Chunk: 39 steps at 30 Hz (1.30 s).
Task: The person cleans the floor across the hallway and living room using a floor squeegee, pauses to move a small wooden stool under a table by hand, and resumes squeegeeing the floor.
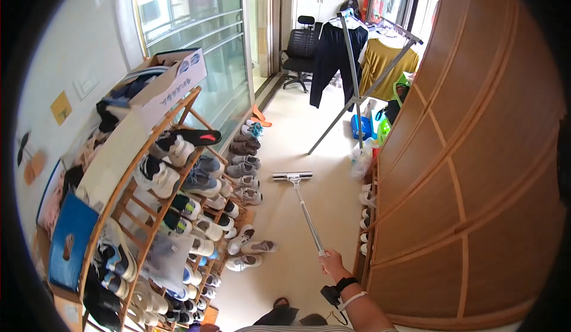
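My right hand is closed around the grip of a long pale metal mop handle, low in the middle of the view. At the pole's far end a flat mop head rests on the cream tiled floor. A dark device is strapped to my right wrist. Several loose sneakers lie left of the handle, beside a wooden shoe rack full of shoes. My left hand is not visible.
Cardboard boxes of clothing top the rack. A tall wooden panel lines the right, with shoes and bags along its foot. Ahead stand a metal drying rack with hanging clothes and an office chair. A glass door is at left.
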Motion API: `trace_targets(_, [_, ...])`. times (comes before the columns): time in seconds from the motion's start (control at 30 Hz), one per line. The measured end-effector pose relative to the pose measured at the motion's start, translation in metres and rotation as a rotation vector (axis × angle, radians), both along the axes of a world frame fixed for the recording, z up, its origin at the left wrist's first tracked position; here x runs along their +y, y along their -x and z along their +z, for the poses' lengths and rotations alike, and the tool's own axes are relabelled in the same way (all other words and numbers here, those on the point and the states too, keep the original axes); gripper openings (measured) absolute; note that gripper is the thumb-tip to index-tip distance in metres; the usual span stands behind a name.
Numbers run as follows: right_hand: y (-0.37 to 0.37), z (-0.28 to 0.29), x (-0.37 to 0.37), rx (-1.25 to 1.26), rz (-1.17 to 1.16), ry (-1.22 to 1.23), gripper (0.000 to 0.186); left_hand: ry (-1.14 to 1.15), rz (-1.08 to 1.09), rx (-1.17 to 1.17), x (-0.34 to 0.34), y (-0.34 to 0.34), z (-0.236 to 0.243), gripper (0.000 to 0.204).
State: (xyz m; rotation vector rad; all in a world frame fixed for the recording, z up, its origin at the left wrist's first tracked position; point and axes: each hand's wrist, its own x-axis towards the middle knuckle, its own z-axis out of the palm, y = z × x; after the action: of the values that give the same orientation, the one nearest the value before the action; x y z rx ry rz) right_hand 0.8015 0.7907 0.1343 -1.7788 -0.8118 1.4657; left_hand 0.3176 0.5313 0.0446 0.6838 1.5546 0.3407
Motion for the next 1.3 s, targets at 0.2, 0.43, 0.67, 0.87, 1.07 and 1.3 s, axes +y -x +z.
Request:
trace_targets(0.2, [0.030,0.000,0.128,0.134,-0.048,-0.020,0.038,-0.015,0.343,-0.059,0.140,-0.072,0.059,0.022])
trace_targets(0.43, [0.039,0.009,0.303,0.207,-0.106,-0.035,0.039,-0.021,0.268,0.080,0.168,-0.118,0.083,0.022])
trace_targets(0.67, [0.053,0.016,0.441,0.374,-0.106,-0.042,0.044,0.155,0.569,0.052,0.263,-0.182,0.107,0.022])
trace_targets(0.87, [0.055,0.031,0.569,0.347,-0.082,-0.096,0.014,0.116,0.643,-0.003,0.382,-0.198,0.082,0.021])
trace_targets(1.07, [0.054,0.041,0.693,0.302,-0.060,0.002,0.012,0.021,0.612,-0.064,0.532,-0.186,0.074,0.021])
trace_targets(1.3, [0.056,0.052,0.840,0.356,-0.125,-0.018,0.010,-0.171,0.529,-0.125,0.731,-0.177,0.102,0.020])
